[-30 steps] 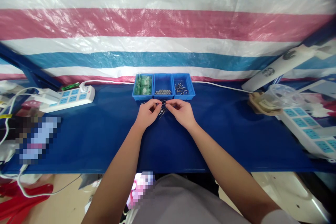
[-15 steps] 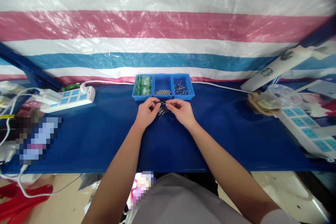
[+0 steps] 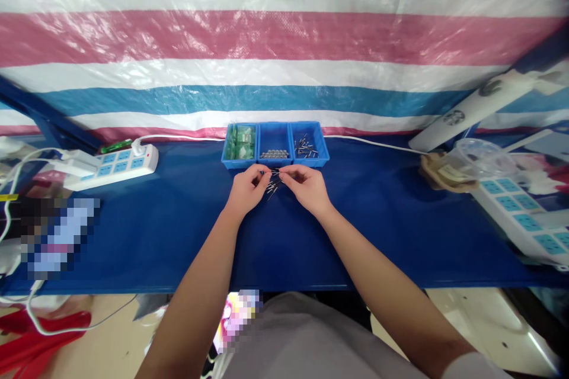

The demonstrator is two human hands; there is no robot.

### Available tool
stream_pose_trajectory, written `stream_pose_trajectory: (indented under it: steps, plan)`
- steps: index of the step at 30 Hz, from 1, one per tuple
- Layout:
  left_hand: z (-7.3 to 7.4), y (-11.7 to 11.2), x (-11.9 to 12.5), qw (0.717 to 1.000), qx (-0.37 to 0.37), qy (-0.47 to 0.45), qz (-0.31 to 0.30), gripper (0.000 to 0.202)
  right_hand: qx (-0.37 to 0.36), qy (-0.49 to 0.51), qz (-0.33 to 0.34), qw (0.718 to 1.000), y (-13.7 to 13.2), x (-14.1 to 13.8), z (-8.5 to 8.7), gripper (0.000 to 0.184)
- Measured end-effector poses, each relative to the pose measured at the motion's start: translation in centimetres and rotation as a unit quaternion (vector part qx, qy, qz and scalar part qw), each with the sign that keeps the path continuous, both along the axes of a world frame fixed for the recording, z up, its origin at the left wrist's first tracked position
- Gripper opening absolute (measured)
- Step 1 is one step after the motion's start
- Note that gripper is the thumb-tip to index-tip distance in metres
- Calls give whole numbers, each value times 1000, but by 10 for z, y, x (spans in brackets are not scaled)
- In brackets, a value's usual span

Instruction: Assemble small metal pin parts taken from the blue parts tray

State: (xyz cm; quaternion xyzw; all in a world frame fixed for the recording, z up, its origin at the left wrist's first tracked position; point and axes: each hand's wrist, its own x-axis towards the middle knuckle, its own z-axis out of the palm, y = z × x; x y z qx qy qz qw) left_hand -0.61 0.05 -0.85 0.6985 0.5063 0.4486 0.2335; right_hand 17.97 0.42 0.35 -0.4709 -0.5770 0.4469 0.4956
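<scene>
Although between both hands (image 3: pixel 247 191), thin pins (image 3: pixel 272 189) too small for clear detail.

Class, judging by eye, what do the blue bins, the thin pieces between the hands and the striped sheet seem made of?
Blue bins: probably moulded plastic, slightly shiny, with smooth, evenly coloured walls.
Thin pieces: likely metal, polished, given their silvery glints, though too small to be sure.
Striped sheet: apparently woven plastic, glossy, with crinkled highlights.
</scene>
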Motion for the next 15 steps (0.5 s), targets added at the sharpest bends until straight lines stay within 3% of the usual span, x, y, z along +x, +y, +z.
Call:
stream_pose_trajectory:
  steps: [15]
  plan:
    - [5, -2, 2, 1000, 11, -9, -8, 21, -36, 20, -1, 999, 1, 0, 1, 33]
